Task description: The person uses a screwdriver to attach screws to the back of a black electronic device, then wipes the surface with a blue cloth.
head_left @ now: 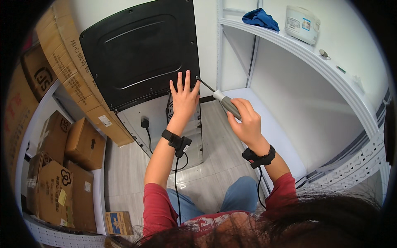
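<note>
A large black panel (140,49) with small screws along its edges covers the upper part of a tall appliance. Flat against its lower right corner lies my left hand (185,97), fingers spread. My right hand (247,120) is closed round the grey handle of a screwdriver (230,106). The screwdriver's thin shaft slants up to the left, and its tip meets a screw (197,78) at the panel's right edge, beside my left fingertips. Under the panel, the appliance's light metal back (144,109) shows a black plug (144,122) with a cable, and a black grille partly hidden by my left wrist.
Cardboard boxes (84,142) fill a metal shelf on the left, and a tall flat carton (70,62) leans beside the appliance. To the right, a white metal shelf (285,35) holds a blue cloth (260,19) and a white rice cooker (302,25). Black cables hang from my wristbands.
</note>
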`<action>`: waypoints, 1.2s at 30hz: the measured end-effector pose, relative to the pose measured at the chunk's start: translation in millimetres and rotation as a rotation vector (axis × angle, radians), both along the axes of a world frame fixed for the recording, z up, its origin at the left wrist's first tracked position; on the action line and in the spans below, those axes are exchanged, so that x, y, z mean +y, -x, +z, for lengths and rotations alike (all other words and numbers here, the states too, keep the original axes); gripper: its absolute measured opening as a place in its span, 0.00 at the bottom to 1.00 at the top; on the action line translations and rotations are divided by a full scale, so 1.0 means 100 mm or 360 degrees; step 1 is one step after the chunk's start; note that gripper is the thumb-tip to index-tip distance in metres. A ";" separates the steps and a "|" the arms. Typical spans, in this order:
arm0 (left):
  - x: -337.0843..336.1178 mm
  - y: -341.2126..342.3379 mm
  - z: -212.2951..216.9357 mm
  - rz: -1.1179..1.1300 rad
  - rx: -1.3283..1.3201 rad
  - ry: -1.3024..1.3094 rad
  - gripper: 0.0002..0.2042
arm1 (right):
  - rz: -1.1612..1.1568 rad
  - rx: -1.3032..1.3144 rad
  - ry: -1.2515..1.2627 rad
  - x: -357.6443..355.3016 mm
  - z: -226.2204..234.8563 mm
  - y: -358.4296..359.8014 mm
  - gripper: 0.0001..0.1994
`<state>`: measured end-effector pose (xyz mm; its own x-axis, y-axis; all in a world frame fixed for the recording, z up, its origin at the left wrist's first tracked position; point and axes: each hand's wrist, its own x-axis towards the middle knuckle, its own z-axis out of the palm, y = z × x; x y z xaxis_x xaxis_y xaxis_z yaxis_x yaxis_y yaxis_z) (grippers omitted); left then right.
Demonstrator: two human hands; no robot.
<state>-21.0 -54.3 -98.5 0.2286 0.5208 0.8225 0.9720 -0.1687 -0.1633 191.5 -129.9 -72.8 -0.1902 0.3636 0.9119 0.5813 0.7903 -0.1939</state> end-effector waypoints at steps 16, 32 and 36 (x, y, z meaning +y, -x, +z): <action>-0.08 -0.12 0.11 -0.0433 -0.0330 -0.0347 0.25 | -0.0093 -0.0204 -0.0002 0.02 0.33 0.16 0.12; -0.05 -0.06 0.20 -0.0598 -0.0352 -0.0554 0.27 | 0.0048 -0.0648 -0.0472 0.03 0.57 0.25 0.18; 0.06 0.14 -0.06 -0.0286 -0.0153 -0.0264 0.21 | -0.0140 -0.0557 -0.0551 0.07 0.59 0.30 0.17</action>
